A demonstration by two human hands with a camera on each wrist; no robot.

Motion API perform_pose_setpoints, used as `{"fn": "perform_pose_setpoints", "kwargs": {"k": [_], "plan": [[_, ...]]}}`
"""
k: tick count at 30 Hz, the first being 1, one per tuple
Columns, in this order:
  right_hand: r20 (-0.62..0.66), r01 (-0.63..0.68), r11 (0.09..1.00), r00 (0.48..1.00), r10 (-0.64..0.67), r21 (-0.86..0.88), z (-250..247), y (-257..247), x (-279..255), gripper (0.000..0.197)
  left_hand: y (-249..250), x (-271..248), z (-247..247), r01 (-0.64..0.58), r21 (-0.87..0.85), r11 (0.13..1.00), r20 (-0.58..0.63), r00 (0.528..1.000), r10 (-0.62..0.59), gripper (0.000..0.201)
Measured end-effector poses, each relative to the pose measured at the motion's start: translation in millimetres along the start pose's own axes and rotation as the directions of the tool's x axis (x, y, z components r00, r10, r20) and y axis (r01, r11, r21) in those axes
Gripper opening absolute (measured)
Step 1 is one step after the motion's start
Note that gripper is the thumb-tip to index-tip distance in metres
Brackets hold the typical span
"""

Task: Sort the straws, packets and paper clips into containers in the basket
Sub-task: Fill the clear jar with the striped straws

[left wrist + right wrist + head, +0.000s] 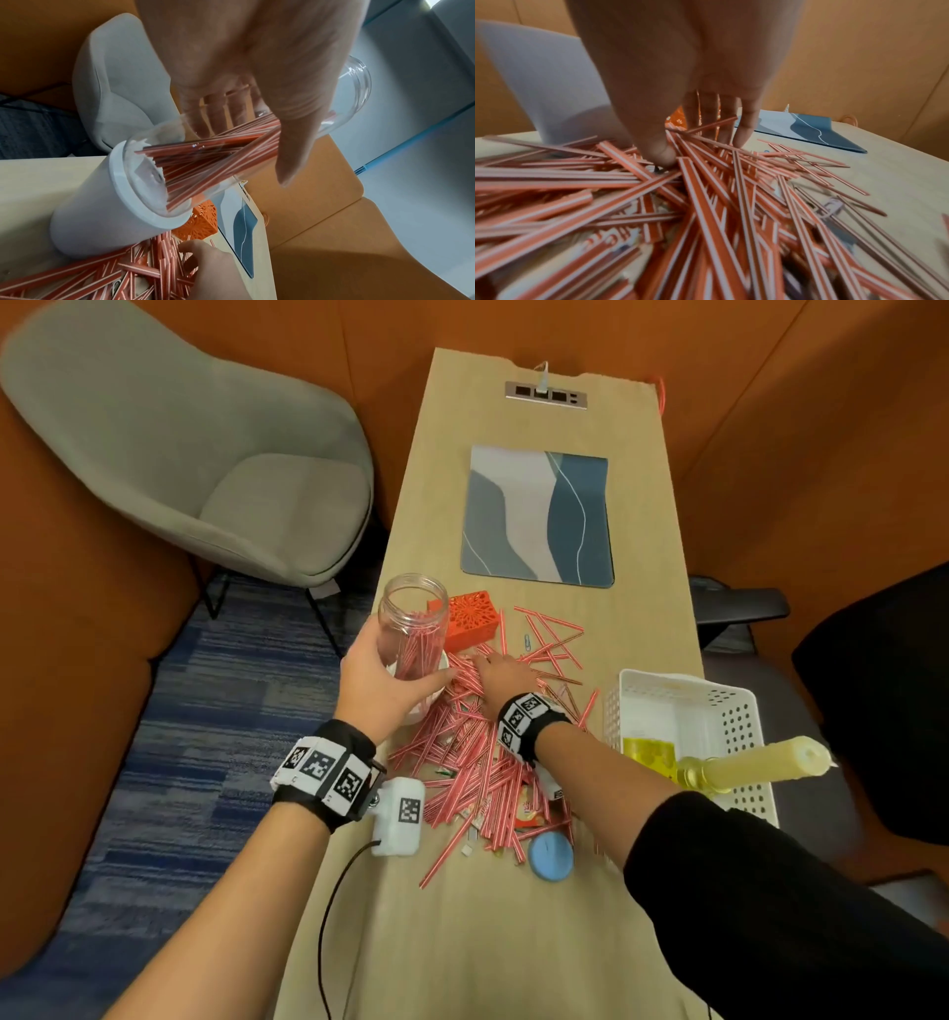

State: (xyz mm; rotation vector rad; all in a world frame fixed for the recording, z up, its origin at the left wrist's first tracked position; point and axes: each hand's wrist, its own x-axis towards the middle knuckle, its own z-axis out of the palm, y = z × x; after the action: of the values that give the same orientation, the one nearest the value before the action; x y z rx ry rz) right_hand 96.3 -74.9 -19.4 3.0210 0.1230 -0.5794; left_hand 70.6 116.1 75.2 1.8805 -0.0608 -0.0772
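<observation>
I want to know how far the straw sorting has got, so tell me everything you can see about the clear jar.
The clear jar is a tall, see-through cylinder, glass or plastic, with a wide lidless mouth. It is tilted, its base seated in the mouth of a white cup on the table. The left hand grips its side, fingers showing through the wall. Inside lie red-and-white striped straws, filling only part of it. An orange lattice box stands just behind it.
</observation>
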Motion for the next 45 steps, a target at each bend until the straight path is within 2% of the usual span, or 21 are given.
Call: {"fn": "perform_pose_setpoints", "kwargs": {"k": [3,8,11,16,18,20,22,24,27,30,32,35,38,42,45], "plan": [[-0.036,-0.023,0.999,0.999,0.024,0.023,-5,3,0,0.056,-2,4,2,-0.003,0.018,1.0,0.03,1.0,0.002,0.067],[-0.042,-0.111,0.953,0.991,0.128,0.281,0,8,5,0.08,-1,8,9,-0.01,-0.02,1.0,0.051,0.999,0.011,0.065],[0.005,-0.122,0.887,0.991,0.134,0.445,4,14,11,0.055,-1,9,14,-0.016,-0.07,0.997,0.071,0.997,0.021,0.067],[-0.135,-0.079,0.654,0.953,0.27,0.752,11,25,3,0.022,0,8,22,-0.016,-0.087,0.996,0.103,0.994,0.025,0.067],[-0.178,-0.03,0.534,0.925,0.335,0.845,2,28,-7,0.022,1,5,26,-0.004,-0.085,0.996,0.125,0.992,0.015,0.069],[-0.224,0.044,0.419,0.893,0.39,0.907,-9,33,-19,0.03,2,1,32,0.005,-0.081,0.997,0.148,0.989,0.007,0.07],[-0.27,0.081,0.384,0.842,0.467,0.92,-16,40,-26,0.033,4,-4,38,0.011,-0.082,0.997,0.166,0.986,0.003,0.07],[-0.277,0.101,0.33,0.791,0.546,0.939,-23,48,-32,0.026,6,-9,45,0.011,-0.079,0.997,0.183,0.983,0.004,0.069],[-0.206,0.178,0.109,0.748,0.631,0.978,-43,64,-47,0.016,6,-19,55,0.014,-0.027,1.0,0.2,0.98,-0.008,0.073],[-0.162,0.334,-0.131,0.719,0.676,0.933,-82,77,-75,0.012,-3,-30,64,0.017,0.073,0.997,0.228,0.973,-0.033,0.08],[-0.182,0.451,-0.221,0.691,0.699,0.864,-111,84,-99,0.017,-8,-39,69,0.019,0.175,0.984,0.253,0.965,-0.063,0.082],[-0.183,0.556,-0.308,0.658,0.73,0.772,-146,86,-133,0.03,-9,-54,75,0.02,0.296,0.955,0.314,0.942,-0.117,0.085],[-0.174,0.607,-0.387,0.663,0.728,0.695,-162,80,-156,0.035,-5,-70,81,0.034,0.322,0.946,0.378,0.912,-0.161,0.086],[-0.192,0.567,-0.378,0.703,0.684,0.732,-158,64,-175,0.035,5,-87,87,0.026,0.344,0.939,0.391,0.905,-0.168,0.081],[-0.214,0.581,-0.346,0.686,0.696,0.737,-160,65,-189,0.036,9,-95,86,0.037,0.365,0.93,0.369,0.911,-0.181,0.08]]}}
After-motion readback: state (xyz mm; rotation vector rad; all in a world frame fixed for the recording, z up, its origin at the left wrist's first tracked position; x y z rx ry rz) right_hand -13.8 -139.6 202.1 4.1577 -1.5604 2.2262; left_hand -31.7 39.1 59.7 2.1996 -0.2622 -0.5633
